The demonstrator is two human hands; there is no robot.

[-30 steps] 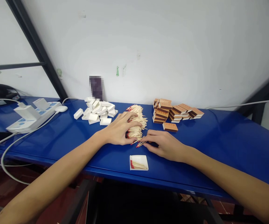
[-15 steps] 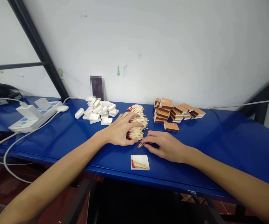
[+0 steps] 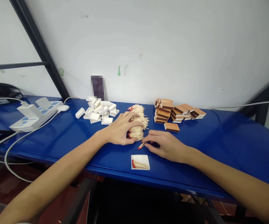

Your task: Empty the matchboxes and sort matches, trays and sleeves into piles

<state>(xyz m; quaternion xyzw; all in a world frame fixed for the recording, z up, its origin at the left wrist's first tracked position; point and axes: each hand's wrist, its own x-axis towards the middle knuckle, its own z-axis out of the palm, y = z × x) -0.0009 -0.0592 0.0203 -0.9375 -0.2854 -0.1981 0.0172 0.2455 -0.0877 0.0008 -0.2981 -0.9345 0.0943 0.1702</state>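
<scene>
A long pile of red-tipped matches [image 3: 137, 132] lies in the middle of the blue table. My left hand [image 3: 122, 129] rests over its left side, fingers spread and touching the matches. To the right of the pile's near end, my right hand [image 3: 161, 143] pinches a few loose matches [image 3: 141, 145] between thumb and fingers, their red heads pointing left and toward me. Just in front, close to the table's near edge, a white matchbox tray [image 3: 146, 158] holds several matches along its lower side, heads to the left.
White empty trays [image 3: 99, 110] are heaped at the back left. Brown matchbox sleeves [image 3: 163, 113] are stacked at the back right, with a single matchbox sleeve [image 3: 171, 127] in front. A power strip [image 3: 31, 121] with cables lies on the left. The wall [image 3: 171, 56] stands behind.
Both hands stay nearly in place. The matches at my right fingertips have shifted very slightly. The whole view has moved a little.
</scene>
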